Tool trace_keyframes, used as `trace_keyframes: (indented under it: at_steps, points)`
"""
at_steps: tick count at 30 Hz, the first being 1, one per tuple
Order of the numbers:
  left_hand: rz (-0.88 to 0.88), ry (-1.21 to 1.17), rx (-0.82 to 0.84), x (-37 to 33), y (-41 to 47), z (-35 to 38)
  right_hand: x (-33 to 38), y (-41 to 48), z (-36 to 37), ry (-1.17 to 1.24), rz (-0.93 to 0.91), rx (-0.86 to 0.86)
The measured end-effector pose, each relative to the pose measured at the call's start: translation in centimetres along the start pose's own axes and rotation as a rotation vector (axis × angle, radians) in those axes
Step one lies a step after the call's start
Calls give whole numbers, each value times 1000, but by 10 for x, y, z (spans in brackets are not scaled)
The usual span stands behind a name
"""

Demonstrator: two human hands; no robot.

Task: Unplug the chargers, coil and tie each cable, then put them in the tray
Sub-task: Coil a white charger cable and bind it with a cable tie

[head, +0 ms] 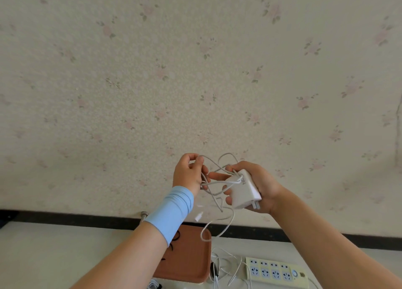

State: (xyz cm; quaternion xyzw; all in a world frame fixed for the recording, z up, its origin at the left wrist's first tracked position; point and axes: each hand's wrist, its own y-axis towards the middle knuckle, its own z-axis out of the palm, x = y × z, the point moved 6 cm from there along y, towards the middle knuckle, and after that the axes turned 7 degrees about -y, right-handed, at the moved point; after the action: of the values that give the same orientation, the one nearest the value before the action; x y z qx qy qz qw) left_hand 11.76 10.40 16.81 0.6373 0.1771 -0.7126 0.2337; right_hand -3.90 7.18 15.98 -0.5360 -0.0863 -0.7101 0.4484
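Observation:
My right hand (258,186) grips a white square charger (244,189) in mid-air in front of the wall, its prongs pointing down and to the right. The charger's thin white cable (214,171) loops between both hands and hangs down toward the table. My left hand (188,173), with a light blue sleeve at the wrist, pinches loops of that cable. Below lies the brown tray (191,258), partly hidden by my left forearm. A cream power strip (276,271) lies to the right of the tray, with no plug seen in its sockets.
More loose white cable (228,267) lies on the white table between tray and power strip. Small dark and white items (155,286) show at the bottom edge below the tray. A flowered wall with a dark baseboard stands close behind.

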Motion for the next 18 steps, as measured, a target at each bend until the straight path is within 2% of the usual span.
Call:
trace_keyframes:
  at_steps: [3,6,13,18]
  points:
    - [44,75,-89,2,0,-4,-2,0,3,-36,23,14]
    - [31,139,-82,3,0,-4,-4,0,4,-117,45,17]
    - [-76,263,93,1,-2,7,-8,4,8,-192,16,112]
    - [3,407,269,3,-9,14,-11,-2,9,-267,56,123]
